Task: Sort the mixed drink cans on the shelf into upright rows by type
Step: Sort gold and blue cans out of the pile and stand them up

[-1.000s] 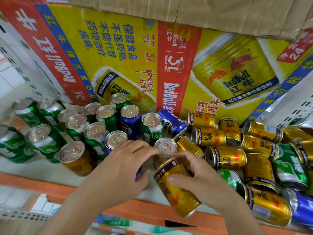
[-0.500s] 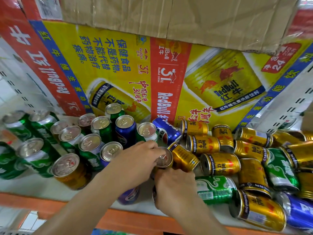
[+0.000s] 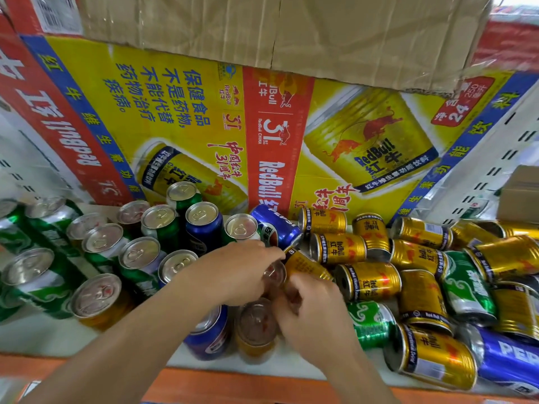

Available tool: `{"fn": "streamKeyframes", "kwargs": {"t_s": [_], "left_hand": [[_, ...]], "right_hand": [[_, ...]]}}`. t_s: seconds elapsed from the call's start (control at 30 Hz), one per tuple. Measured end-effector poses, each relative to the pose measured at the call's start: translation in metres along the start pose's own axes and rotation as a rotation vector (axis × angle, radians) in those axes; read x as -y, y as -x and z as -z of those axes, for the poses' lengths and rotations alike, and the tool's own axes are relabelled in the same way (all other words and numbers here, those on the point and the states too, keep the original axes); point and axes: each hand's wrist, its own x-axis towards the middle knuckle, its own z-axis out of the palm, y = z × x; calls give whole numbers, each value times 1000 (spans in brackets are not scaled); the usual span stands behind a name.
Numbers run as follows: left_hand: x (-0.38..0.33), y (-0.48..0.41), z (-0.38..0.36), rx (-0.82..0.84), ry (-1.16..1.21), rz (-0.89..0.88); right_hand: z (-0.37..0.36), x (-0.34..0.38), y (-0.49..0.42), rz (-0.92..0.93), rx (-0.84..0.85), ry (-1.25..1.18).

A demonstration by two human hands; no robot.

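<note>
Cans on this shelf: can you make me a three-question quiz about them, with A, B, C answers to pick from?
1. Where is the heap of gold cans that lie on their sides?
A) far left
B) on the right
C) on top of the brown box

2. What colour is the shelf's front edge?
A) orange
B) black
C) purple

3. How is the blue can at the front right?
A) standing upright
B) lying on its side
C) crushed flat

Answers:
1 B, the tipped gold cans fill the right side.
2 A, an orange strip runs along the front.
3 B, its lettered side faces up.
</note>
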Motion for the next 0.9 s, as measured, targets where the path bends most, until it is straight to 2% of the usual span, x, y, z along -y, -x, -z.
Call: {"fn": "streamKeyframes", "kwargs": {"t_s": [0.1, 0.2, 0.3, 0.4, 0.47, 0.57, 0.7, 0.8, 0.9], "left_hand": [[-5, -3, -2, 12, -41, 0], [-5, -3, -5, -8, -1, 1], [-5, 0, -7, -36, 44, 28], [-10, 4, -9, -102, 29, 34], [-7, 7, -6, -152, 56, 47], [3, 15, 1, -177, 56, 109], [9, 23, -1, -213, -99, 181], [6, 24, -3, -239, -158, 209], [3, 25, 2, -269, -207, 225]], "right_hand": [[15, -19, -13, -55, -61, 107], [25, -33, -22, -227, 105, 312], [18, -32, -26, -239, 231, 468], [11, -31, -30, -225, 249, 568], [12, -34, -32, -223, 227, 517], [20, -33, -30, -248, 202, 309], [30, -28, -30, -222, 103, 105], [31, -21, -32, -142, 80, 89], [28, -19, -32, -93, 158, 128]]}}
